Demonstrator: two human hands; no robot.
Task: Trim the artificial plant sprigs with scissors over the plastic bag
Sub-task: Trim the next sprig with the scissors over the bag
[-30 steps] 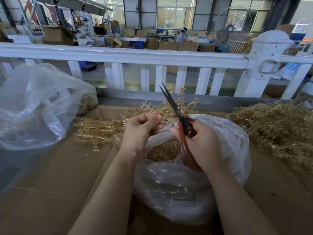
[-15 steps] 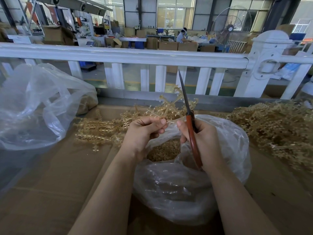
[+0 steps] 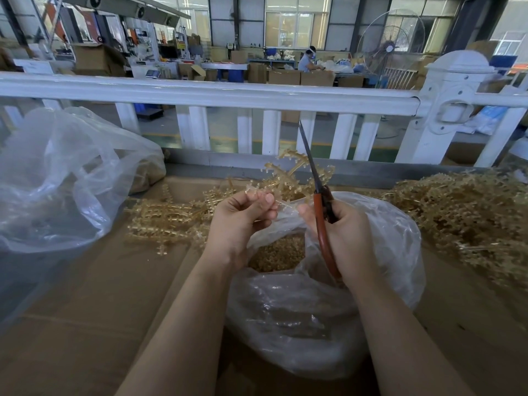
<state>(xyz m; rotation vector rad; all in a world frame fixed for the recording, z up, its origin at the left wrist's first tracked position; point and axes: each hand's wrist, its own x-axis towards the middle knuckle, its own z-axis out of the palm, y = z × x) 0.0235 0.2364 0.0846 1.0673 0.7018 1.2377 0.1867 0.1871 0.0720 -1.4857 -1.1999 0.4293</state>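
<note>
The left hand (image 3: pixel 243 221) pinched a golden sprig (image 3: pixel 288 178) between thumb and curled fingers, just above the open mouth of the bag (image 3: pixel 385 252). The right hand (image 3: pixel 343 235) was curled around the red handles of the scissors (image 3: pixel 317 192); the blades were together and pointed up, right beside the sprig. Cut pieces (image 3: pixel 277 252) lay inside the bag. More sprigs were in a pile (image 3: pixel 463 218) to the right, on the cardboard (image 3: pixel 85 310).

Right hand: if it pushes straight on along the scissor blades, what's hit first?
Probably the white fence rail. The right hand holds the scissors pointing up and away; the tip overlaps the balusters, though depth is unclear.
</note>
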